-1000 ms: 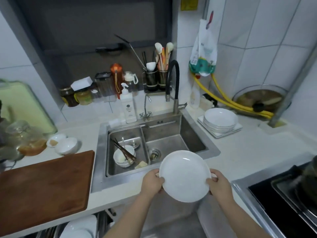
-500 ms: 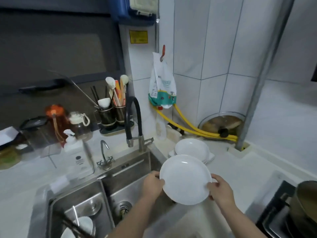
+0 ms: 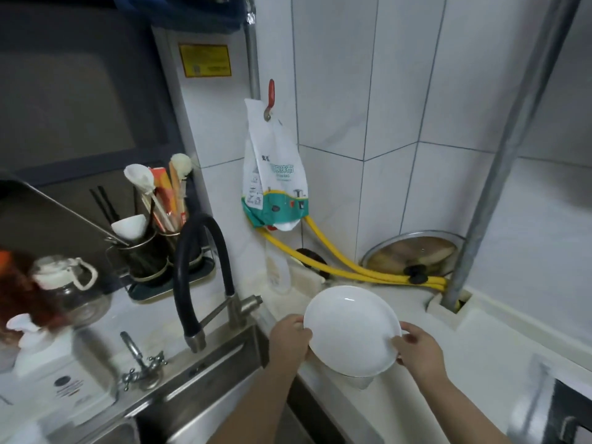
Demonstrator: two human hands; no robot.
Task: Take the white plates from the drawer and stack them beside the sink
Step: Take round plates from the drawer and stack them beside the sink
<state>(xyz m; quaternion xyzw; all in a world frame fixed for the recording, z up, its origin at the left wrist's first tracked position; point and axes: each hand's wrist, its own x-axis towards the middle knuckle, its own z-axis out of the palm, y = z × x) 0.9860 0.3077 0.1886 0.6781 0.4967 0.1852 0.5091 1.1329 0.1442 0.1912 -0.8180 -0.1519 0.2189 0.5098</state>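
A white plate [image 3: 350, 328] hangs over the counter just right of the sink [image 3: 205, 376]. My left hand [image 3: 290, 339] grips its left rim and my right hand [image 3: 416, 346] grips its right rim. The plate is tilted slightly toward me. Beneath it a sliver of the white plate stack [image 3: 358, 381] shows at the lower edge; the rest of the stack is hidden by the held plate. The drawer is out of view.
A black gooseneck faucet [image 3: 198, 277] rises at the sink's back edge. Utensil holders [image 3: 150, 254] stand behind it. Yellow hoses [image 3: 336, 270] and a glass pot lid [image 3: 413, 251] lean in the corner by a grey pipe [image 3: 487, 193]. A stove edge [image 3: 563, 408] lies at right.
The plate, held by both hands, has travelled right and away from me, from over the sink to above the stack on the counter. The view has swung right and up.
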